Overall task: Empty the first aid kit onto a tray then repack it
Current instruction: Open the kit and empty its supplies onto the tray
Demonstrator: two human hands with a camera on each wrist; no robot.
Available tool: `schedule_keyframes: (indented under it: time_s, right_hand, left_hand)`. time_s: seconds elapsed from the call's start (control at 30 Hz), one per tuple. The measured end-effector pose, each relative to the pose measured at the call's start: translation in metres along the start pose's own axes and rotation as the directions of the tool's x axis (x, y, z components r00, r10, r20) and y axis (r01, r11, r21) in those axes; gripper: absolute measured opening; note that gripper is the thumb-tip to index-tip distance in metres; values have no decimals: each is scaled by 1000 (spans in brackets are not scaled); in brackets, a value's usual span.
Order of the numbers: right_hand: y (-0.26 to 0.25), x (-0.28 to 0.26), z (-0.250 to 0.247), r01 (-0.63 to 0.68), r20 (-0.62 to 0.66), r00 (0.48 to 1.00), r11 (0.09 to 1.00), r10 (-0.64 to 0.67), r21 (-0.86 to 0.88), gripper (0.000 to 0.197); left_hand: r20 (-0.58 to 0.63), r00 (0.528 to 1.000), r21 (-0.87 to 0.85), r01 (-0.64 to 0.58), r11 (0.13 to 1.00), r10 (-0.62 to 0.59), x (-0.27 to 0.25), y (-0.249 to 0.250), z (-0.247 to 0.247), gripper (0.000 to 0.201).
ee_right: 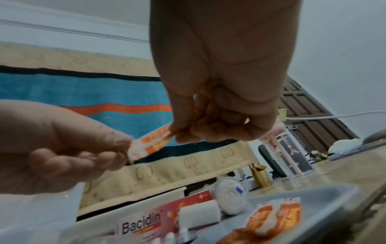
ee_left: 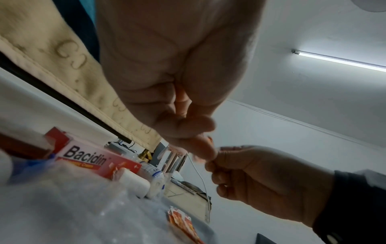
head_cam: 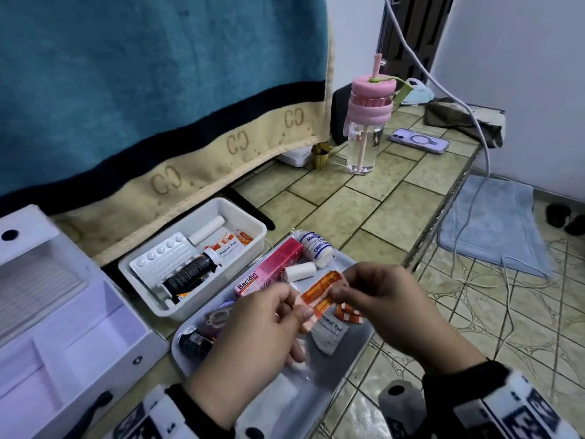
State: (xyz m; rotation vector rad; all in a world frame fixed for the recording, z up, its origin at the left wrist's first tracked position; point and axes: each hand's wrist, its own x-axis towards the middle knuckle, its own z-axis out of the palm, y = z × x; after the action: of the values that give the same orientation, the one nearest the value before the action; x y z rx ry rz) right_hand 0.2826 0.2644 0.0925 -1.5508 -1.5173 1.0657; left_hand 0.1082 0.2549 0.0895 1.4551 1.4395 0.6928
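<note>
First aid kit (head_cam: 66, 337) sits open at your left on the tiled counter (head_cam: 373, 198), its compartments bare as far as they show. White bin (head_cam: 253, 223) beside it holds a blister pack (head_cam: 164, 253), dark bottle (head_cam: 190, 274), white roll (head_cam: 207, 229) and alcohol pads (head_cam: 231, 247). Grey tray (head_cam: 316, 397) carries the Bacidin box (head_cam: 269, 269), crepe bandage (head_cam: 316, 248), small gauze roll (head_cam: 299, 270), another alcohol pad (head_cam: 330, 331) and loose plasters (head_cam: 348, 313). Your left hand (head_cam: 253, 337) and right hand (head_cam: 386, 299) each pinch an end of an orange plaster strip (head_cam: 321, 288) above the tray. Your left hand hides part of the tray; the dark item (head_cam: 194, 343) under it is hard to identify.
</note>
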Motion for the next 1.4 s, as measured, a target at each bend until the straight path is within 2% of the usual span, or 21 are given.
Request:
schedule_keyframes:
  time_s: [0.1,0.2,0.3,0.33,0.4,0.5,0.57,0.63,0.67,0.73,0.83,0.9,0.97,1.03,1.1,1.17,1.23,1.3,1.33,1.4]
  right_hand:
    - [13,13,-13,-61,-239,971,969,2,-240,7]
    - [23,27,-19,-149,-225,973,899,58,-413,5]
    - [31,35,-19,-249,-226,964,775,140,-581,42]
    - [29,36,-20,-253,-260,959,744,110,-619,49]
    - [16,34,-20,-237,-311,949,747,42,-621,53]
    - [-19,32,-7,-129,-213,977,795,1,-592,49]
    - [-48,34,11,26,-62,995,816,-76,-578,43]
    - [-81,34,32,209,140,977,836,-159,-507,31]
    - [-97,35,45,292,255,948,838,-190,-460,27]
    - [-127,35,74,434,465,853,817,-238,-379,23]
    - [-157,33,125,605,696,661,748,-282,-272,30]
    - [-171,32,161,710,808,519,667,-280,-225,38]
    - [-180,32,191,792,879,408,575,-247,-206,43]
    - [-189,32,220,843,908,333,511,-253,-167,44]
    - [-197,31,244,873,891,301,474,-341,-114,42]
    - [-203,31,262,890,834,290,454,-469,-54,42]
    - [-207,31,275,897,781,290,441,-553,-21,44]
    - [-210,29,285,915,749,306,398,-588,-61,43]
    - [-213,28,288,922,738,316,378,-596,-90,43]
    - [-218,25,291,925,730,331,360,-597,-125,42]
  left_hand:
    - [-48,999,-15,7,1000,-8,1,-5,-7,19]
    - [-91,996,-4,3,1000,-3,1,-11,-14,19]
    - [-114,994,38,5,999,-1,-3,-16,-19,20]
    - [-122,993,49,7,999,-1,-6,-16,-23,19]
    - [-158,987,58,20,998,-10,-15,-17,-33,17]
    - [-263,965,118,33,992,-1,-34,-19,-56,10]
    - [-321,947,200,50,978,17,-52,-17,-76,6]
    - [-382,924,208,103,973,-16,-72,-17,-97,10]
    - [-408,911,206,151,967,-55,-82,-17,-109,15]
    - [-457,878,202,258,945,-142,-103,-24,-134,20]
    - [-564,798,213,391,896,-214,-130,-47,-173,19]
    - [-625,749,282,480,831,-221,-146,-66,-195,9]
    - [-633,734,366,562,742,-244,-154,-82,-213,22]
    - [-643,720,398,606,689,-261,-165,-93,-227,34]
    - [-676,708,398,586,706,-206,-173,-95,-238,40]
    - [-715,694,396,502,769,-85,-178,-90,-244,47]
    - [-746,663,436,418,797,60,-177,-83,-247,60]
    - [-760,626,489,370,790,177,-173,-83,-251,65]
    - [-766,607,505,369,780,210,-171,-85,-254,61]
    - [-790,571,514,419,748,223,-166,-87,-259,42]
